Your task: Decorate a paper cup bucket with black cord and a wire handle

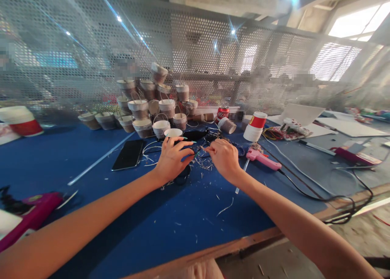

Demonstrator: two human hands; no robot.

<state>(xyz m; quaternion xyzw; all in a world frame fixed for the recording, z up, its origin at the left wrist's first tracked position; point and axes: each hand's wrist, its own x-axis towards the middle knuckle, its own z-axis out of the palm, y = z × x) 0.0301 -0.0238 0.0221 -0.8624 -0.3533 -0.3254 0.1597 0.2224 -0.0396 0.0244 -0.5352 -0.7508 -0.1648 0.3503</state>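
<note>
Both my hands meet over the middle of the blue table top (91,197). My left hand (172,159) is curled, its fingers bent round a small dark object that I cannot make out. My right hand (224,157) is closed in a pinch on a thin strand or stick whose tip points toward the left hand. Thin white scraps and shavings (202,163) lie on the blue surface under and around the hands. A small white cup (173,132) stands just beyond my left fingers.
A heap of small paper-cup baskets with wire handles (152,104) stands behind. A black phone (128,154) lies left; a pink glue gun (262,158) with its black cord lies right. A red and white paper cup (255,127), a red can (222,113) and a perforated metal screen (195,47) stand beyond.
</note>
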